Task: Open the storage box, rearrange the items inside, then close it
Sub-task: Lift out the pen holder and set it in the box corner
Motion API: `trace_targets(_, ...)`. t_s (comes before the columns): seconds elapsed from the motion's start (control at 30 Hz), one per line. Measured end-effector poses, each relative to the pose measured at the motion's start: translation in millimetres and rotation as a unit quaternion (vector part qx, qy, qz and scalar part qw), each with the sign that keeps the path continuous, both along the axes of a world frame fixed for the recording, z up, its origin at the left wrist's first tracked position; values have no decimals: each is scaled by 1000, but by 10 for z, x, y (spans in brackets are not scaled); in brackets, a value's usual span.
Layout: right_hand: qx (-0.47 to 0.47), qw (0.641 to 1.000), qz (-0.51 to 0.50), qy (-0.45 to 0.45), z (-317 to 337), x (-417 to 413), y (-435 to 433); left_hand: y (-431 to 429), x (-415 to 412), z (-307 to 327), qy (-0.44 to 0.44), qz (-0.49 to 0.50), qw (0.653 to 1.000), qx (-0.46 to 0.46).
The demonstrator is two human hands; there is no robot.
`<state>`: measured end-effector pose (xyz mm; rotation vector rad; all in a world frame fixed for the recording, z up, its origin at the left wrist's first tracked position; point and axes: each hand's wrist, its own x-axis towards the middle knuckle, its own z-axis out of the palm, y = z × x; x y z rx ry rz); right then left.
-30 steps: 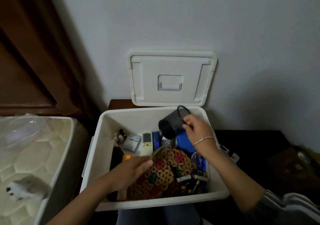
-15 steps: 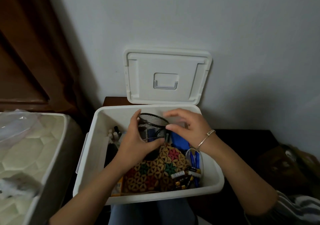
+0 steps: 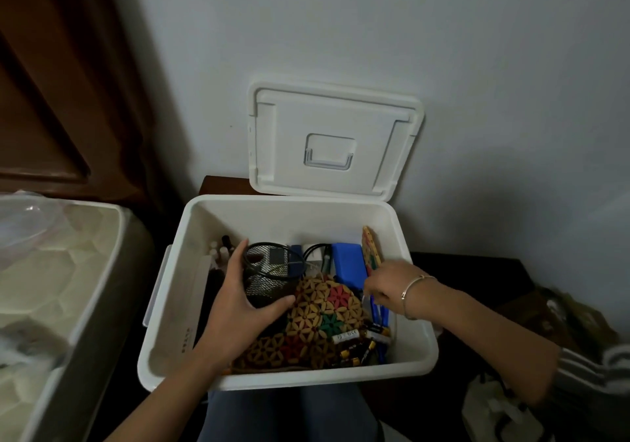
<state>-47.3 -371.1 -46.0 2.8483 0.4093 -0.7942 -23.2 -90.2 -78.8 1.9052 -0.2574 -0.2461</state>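
You're mid-rearrange in the open storage box (image 3: 289, 378), its lid (image 3: 334, 118) propped behind the far edge: your left hand (image 3: 235, 305) clasps the black mesh pen cup (image 3: 269, 271) near the far-left corner, your right hand (image 3: 388, 285) by the right wall shows no readable grip, and next the cup probably wants settling upright.

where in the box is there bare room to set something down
Only a narrow bare strip shows along the back wall of the box, behind the cup and blue case. The rest is crowded: bottles back left, bag across the middle, batteries front right. The left hand grips the cup; the right hand is beside the case.
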Motion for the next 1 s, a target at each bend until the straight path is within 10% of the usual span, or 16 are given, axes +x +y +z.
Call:
trace_targets(0.23, -244, 960, 139, 21, -206, 83, -13, 45, 22, -40, 2, 0, 1000, 15)
trace_targets(0.63, -139, 987, 82, -26, -100, 56, -99, 32, 46, -66, -11, -19, 999, 26)
trace_targets(1.0, -249, 957, 141, 40, -139, 105, 49, 51, 35, -72, -2, -11, 1000, 23)
